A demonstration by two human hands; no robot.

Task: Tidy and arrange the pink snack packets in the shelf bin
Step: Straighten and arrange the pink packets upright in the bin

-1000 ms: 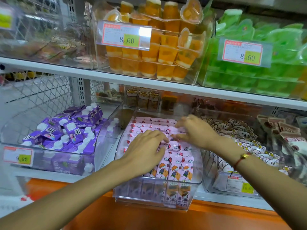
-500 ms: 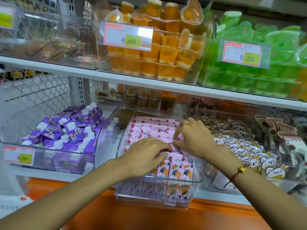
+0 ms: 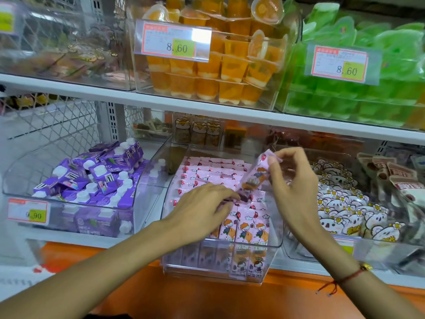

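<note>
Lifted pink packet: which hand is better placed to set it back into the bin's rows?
Right. The right hand already pinches the lifted pink packet by its top, above the clear bin. The left hand lies on the packed rows, seemingly at the packet's lower end, better suited to steadying.

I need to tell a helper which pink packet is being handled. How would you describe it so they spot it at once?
Find the clear bin of pink packets on the lower shelf, between the purple cartons and the white flower-bear packs. The lifted packet is the only one raised and tilted, its top pinched by the right hand.
</note>
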